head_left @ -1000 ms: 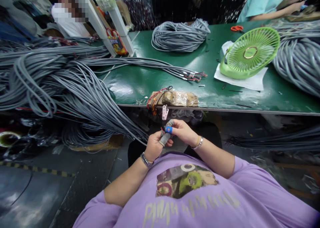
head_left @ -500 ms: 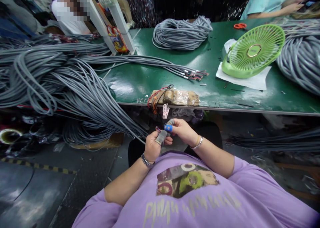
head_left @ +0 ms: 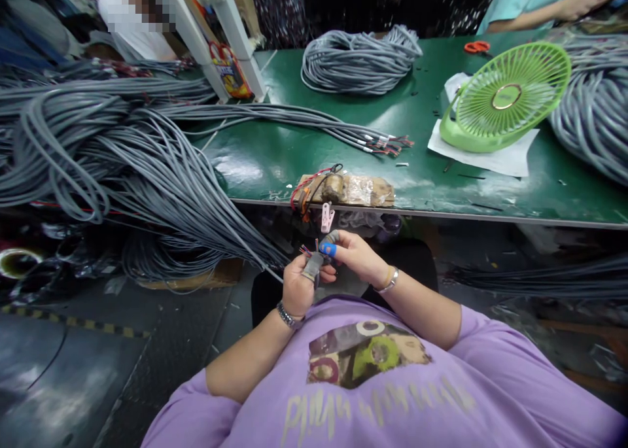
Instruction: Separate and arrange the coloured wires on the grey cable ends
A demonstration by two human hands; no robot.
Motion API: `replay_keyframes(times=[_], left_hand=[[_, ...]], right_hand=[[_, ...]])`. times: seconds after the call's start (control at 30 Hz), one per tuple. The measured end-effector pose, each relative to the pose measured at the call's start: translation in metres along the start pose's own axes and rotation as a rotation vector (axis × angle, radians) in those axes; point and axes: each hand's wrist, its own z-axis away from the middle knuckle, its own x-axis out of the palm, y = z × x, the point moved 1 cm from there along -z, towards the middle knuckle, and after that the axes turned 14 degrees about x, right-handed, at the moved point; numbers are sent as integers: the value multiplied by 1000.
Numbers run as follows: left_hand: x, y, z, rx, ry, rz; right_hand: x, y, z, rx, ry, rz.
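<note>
My left hand is closed around the end of a grey cable, with thin coloured wires sticking out above its grey-wrapped thumb. Close against it, my right hand pinches at the same wires, grey covering on one fingertip and blue tape on another. The exact grip between the fingertips is too small to make out. From the left, a thick bundle of grey cables hangs off the table and runs down towards my left hand. Both hands are over my lap, just below the table edge.
On the green table lie cable ends with bared wires, a coiled grey cable, a wooden block and orange scissors. A green fan stands at the right. A pink clip hangs at the edge. Co-workers sit opposite.
My fingers have shifted slightly at the wire ends, and the coloured wires now stand more spread and visible between my hands. The whole view has moved a little.
</note>
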Motion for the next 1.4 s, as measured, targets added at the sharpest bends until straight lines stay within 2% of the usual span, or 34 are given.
replay_keyframes(times=[0.17, 0.27, 0.4, 0.6, 0.7, 0.97, 1.17, 1.27, 1.4], left_hand=[[1, 2, 0, -23, -73, -24], [0, 1, -1, -24, -76, -36], [0, 1, -1, -8, -77, -71], [1, 2, 1, 91, -175, -203], [2, 2, 1, 93, -193, -208], [5, 6, -1, 0, -81, -113], [4, -1, -2, -34, -135, -106], [2, -3, -2, -22, -63, -65], [-1, -6, -3, -18, 11, -5]], right_hand=[[0, -1, -2, 98, -92, -37], [-2, -1, -1, 121, -130, -50], [-5, -4, 0, 102, -92, -8], [-8, -2, -1, 93, -82, 102], [-10, 2, 0, 92, -82, 89], [-8, 7, 5, 43, -20, -18], [-6, 11, -1, 48, 105, -55], [-7, 10, -1, 60, 93, -80], [-8, 10, 2, 109, 7, -151]])
